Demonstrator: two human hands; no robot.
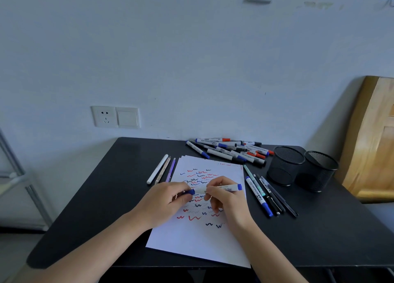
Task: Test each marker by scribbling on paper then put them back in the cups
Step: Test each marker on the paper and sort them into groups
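From the head camera, a blue marker (226, 188) is held level just above the middle of the paper (191, 240), which lies on the black table (102, 197) and is already covered in red, blue and black squiggles. The left hand (168, 199) has its thumb and curled fingers pinched round the blue cap (190, 192) at the marker's left end. The right hand (223, 199) curls round the white barrel, leaving the labelled part and the blue tail end sticking out to the right. The fingers hide the joint, so whether the cap is seated or partly drawn cannot be told.

The marker looks light and stiff, a smooth plastic tube that could slip in a loose hold. Its cap is probably a snug push fit, so a firm grip on the barrel close to the cap and a straight pull would suit. For scribbling, a hold low on the barrel near the tip would give control.

Two black mesh cups (285, 165) stand at the right rear, touching or nearly so, with no markers showing above their rims. A pile of markers (230, 151) lies behind the paper, and thin pens (266, 194) lie beside its right edge.
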